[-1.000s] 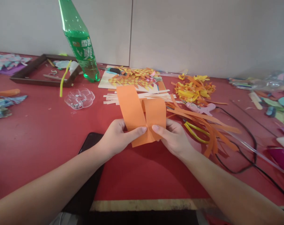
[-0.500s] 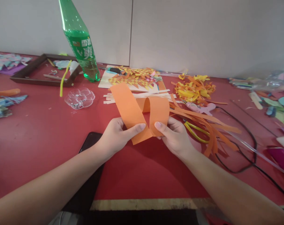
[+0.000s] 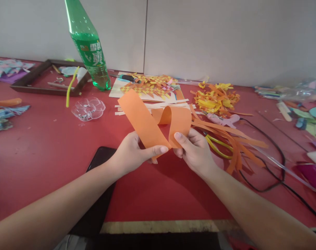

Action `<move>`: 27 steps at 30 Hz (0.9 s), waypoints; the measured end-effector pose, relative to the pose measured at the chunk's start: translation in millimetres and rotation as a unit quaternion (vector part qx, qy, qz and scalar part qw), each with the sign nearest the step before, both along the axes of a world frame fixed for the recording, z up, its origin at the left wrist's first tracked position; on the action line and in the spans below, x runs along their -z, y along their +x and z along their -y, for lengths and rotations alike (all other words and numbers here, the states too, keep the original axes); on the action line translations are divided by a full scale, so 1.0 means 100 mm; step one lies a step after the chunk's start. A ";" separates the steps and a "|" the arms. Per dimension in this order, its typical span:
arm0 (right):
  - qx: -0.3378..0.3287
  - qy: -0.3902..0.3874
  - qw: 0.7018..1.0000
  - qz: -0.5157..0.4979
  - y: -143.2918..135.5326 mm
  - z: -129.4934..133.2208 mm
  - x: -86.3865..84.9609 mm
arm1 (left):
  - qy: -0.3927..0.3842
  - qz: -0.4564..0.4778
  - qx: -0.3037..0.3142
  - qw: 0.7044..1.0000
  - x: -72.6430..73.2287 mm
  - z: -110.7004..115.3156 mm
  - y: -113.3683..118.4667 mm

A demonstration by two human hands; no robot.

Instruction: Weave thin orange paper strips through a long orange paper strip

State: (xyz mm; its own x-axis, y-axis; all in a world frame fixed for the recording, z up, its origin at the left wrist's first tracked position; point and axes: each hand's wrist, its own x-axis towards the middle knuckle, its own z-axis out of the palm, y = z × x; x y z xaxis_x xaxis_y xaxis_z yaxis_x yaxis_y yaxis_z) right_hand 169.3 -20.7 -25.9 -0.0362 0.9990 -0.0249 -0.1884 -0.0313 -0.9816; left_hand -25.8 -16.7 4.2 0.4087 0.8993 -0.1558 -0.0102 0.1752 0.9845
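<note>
Between my hands is a wide orange paper strip (image 3: 140, 116), bent so that its right part curls into a loop. My left hand (image 3: 133, 152) pinches the flat left part near its lower end, thumb on top and fingers beneath. With thumb and fingers, my right hand (image 3: 195, 149) grips the curled part. The two parts meet at a low point between my thumbs. Behind the paper lie cream paper strips (image 3: 184, 101) and a sheet with yellow and orange woven paper (image 3: 150, 85). A black phone-like slab (image 3: 99, 201) lies beneath my left forearm.
A green soda bottle (image 3: 88, 52) stands at the back left beside a dark frame (image 3: 40, 91) and a clear petal-shaped dish (image 3: 88, 109). To the right are yellow-handled scissors (image 3: 217, 149), thin orange strips (image 3: 236, 140), a pink glue gun (image 3: 224, 119) with a black cord, and yellow-orange scraps (image 3: 216, 99).
The flat part of the orange strip has tilted further left and the loop has shifted slightly right. My left thumb has moved down and right; my right hand stays on the loop.
</note>
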 end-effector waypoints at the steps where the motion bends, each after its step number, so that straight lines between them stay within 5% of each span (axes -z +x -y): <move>1: 0.003 0.001 1.000 0.000 0.00 0.00 0.00 | 0.002 -0.006 0.007 1.000 -0.01 0.00 0.00; 18: 0.037 0.002 0.999 -0.034 -0.02 -0.01 -0.04 | -0.024 -0.010 -0.009 1.000 -0.01 0.01 -0.01; 24: 0.018 0.055 0.998 -0.032 0.03 0.08 -0.04 | -0.015 0.130 -0.087 0.988 0.03 0.01 0.00; 27: -0.042 0.095 0.994 -0.024 0.09 0.15 -0.10 | -0.012 0.190 -0.102 0.976 0.04 0.00 0.00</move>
